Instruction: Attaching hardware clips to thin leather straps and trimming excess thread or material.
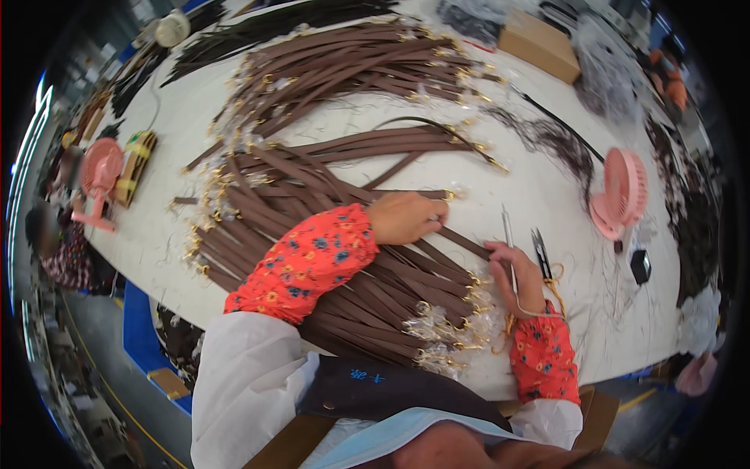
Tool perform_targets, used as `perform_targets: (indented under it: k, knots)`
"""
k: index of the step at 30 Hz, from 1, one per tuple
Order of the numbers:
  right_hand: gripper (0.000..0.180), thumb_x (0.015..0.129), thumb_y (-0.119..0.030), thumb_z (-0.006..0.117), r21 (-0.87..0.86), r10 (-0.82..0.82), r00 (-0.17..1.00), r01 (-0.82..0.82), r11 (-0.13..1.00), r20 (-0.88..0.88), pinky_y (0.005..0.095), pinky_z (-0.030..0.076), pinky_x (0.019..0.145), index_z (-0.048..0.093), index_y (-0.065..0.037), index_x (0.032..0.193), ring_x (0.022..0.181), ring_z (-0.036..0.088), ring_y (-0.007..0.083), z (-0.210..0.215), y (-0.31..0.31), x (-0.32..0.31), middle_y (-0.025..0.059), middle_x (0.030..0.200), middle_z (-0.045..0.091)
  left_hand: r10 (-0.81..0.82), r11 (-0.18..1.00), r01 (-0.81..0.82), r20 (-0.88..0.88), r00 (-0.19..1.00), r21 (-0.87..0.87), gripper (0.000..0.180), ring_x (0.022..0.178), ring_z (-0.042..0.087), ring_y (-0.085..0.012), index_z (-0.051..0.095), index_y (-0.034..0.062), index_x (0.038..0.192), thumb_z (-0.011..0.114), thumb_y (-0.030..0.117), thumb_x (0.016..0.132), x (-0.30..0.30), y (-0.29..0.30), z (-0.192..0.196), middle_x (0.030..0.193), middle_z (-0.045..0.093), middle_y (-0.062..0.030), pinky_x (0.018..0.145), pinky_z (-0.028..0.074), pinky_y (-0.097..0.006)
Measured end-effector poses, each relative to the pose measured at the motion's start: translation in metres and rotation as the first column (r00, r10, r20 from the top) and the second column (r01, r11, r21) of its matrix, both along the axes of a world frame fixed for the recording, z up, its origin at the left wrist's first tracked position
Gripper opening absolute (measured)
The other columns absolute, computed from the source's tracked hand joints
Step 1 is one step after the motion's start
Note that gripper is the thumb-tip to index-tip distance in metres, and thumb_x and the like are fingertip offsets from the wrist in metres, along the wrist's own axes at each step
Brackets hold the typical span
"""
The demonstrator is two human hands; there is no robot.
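Observation:
A flat brown strap (pixel 469 243) stretches between my two hands. My left hand (pixel 405 217) is closed, fingers pinching the strap's left part. My right hand (pixel 519 278) grips its right end between thumb and fingers. A slim, light, pen-like tool (pixel 507 227) sticks up at my right hand, a thin cord trailing to the wrist; how it is held is partly hidden. Below lies a thick pile of brown straps (pixel 367 301) with gold metal ends, many wrapped in clear plastic (pixel 437 332). Dark-bladed scissors (pixel 540 246) lie just right of my right hand.
More brown straps (pixel 344 66) lie across the far table, black strips (pixel 266 35) behind them. Pink fans stand at left (pixel 101 168) and right (pixel 625 184). A cardboard box (pixel 539 45), clear plastic bags (pixel 609 66) and tangled dark threads (pixel 551 137) occupy the far right.

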State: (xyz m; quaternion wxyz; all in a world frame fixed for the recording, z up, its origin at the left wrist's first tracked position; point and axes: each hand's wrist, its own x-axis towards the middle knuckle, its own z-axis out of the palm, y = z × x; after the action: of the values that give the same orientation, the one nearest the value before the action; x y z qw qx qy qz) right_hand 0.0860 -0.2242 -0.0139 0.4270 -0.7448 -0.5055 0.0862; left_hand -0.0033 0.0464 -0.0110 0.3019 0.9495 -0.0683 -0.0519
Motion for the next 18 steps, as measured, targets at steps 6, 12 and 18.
perform_targets:
  k: [6,12,18]
  knots:
    - [0.019,0.085,0.002,0.062,-0.003,-0.046,0.994,0.046,0.999,-0.097,0.0337,0.051,0.082,0.056,-0.004,0.102,0.093,0.065,0.029,0.002,-0.005,0.012,0.0137,0.109,0.067,-0.01,0.965,-0.052,0.234,0.972,0.256,0.014,0.092,0.058,-0.0309,0.06,0.0081,0.095,0.067,0.015,0.084,0.006,-0.007,0.008,0.098,0.057,-0.0075,0.081,0.045,-0.042]
    - [0.02,0.086,-0.002,0.064,0.008,-0.035,0.991,0.037,0.999,-0.131,0.0346,0.051,0.083,0.056,-0.004,0.103,0.094,0.065,0.028,-0.005,-0.004,0.016,0.0111,0.109,0.067,-0.188,0.982,0.175,0.267,0.945,0.071,0.03,0.094,0.056,-0.0297,0.058,0.0061,0.103,0.072,0.009,0.078,0.017,-0.04,0.012,0.103,0.054,-0.0105,0.083,0.044,-0.04]
    - [0.029,0.099,-0.019,0.052,0.098,-0.081,0.981,0.1,0.99,-0.177,0.0347,0.047,0.089,0.052,-0.002,0.123,0.103,0.062,0.0241,0.0,-0.01,0.013,0.014,0.116,0.063,-0.118,0.97,0.129,0.065,0.991,-0.205,0.027,0.088,0.058,-0.0315,0.054,0.0032,0.102,0.071,0.01,0.081,0.028,-0.052,-0.001,0.099,0.053,-0.0127,0.075,0.048,-0.039]
